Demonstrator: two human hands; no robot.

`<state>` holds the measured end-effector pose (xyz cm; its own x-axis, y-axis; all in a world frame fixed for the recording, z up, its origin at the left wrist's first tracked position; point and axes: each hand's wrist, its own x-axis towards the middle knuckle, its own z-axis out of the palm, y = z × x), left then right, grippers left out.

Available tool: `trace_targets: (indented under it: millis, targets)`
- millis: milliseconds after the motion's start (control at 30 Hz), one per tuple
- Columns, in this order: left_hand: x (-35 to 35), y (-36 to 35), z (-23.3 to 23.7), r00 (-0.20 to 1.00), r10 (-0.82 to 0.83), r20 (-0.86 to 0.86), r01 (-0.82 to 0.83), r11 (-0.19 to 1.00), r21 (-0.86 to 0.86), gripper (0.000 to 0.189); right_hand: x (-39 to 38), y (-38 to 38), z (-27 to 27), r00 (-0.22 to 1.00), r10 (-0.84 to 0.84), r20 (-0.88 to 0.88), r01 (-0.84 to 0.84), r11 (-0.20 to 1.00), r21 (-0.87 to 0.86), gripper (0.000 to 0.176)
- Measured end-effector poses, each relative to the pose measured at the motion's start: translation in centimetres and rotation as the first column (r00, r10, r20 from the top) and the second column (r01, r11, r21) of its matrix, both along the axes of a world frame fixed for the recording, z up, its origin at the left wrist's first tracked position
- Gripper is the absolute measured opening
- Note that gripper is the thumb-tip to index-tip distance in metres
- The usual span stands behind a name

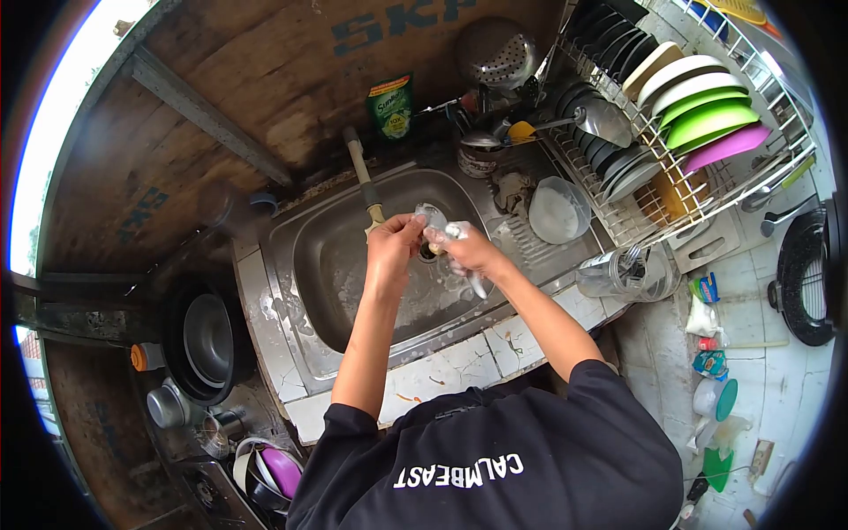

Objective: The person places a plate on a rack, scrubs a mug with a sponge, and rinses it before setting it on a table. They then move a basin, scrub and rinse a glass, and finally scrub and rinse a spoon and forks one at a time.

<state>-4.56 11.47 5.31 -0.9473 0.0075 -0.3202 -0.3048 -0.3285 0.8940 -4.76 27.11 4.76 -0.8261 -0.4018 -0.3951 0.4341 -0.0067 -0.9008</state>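
Observation:
Over the metal sink (pixel 322 291), my left hand (pixel 394 246) pinches the upper end of a slim, shiny utensil (pixel 430 215), possibly a spoon. My right hand (pixel 468 249) is closed around its middle, with white suds on the fingers. A pale narrow end pokes out below the right hand. Fingers and foam hide most of the utensil, and whether the right hand also holds a sponge cannot be made out. The tap (pixel 360 168) with its pipe hangs just beyond my left hand.
Right of the sink stand a whitish bowl (pixel 559 210) and clear containers (pixel 609 274). A dish rack (pixel 658 141) holds plates and bowls. A green detergent pouch (pixel 390 108) leans at the back wall. Dark pans (pixel 208 340) sit at the left.

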Motion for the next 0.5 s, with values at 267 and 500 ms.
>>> trace_targets:
  millis: [267,500]
  targets:
    - [-1.0,-0.9,0.5,0.953,0.284,-0.11,-0.277,0.958,0.073,0.014,-0.3,-0.5,0.6,0.984,0.174,0.044,-0.175,0.984,0.018,0.037]
    - [-3.5,-8.7,2.9,0.786,0.565,-0.251,-0.511,0.822,0.25,0.013,1.6,1.4,1.6,0.931,0.349,-0.11,-0.303,0.904,0.303,0.037]
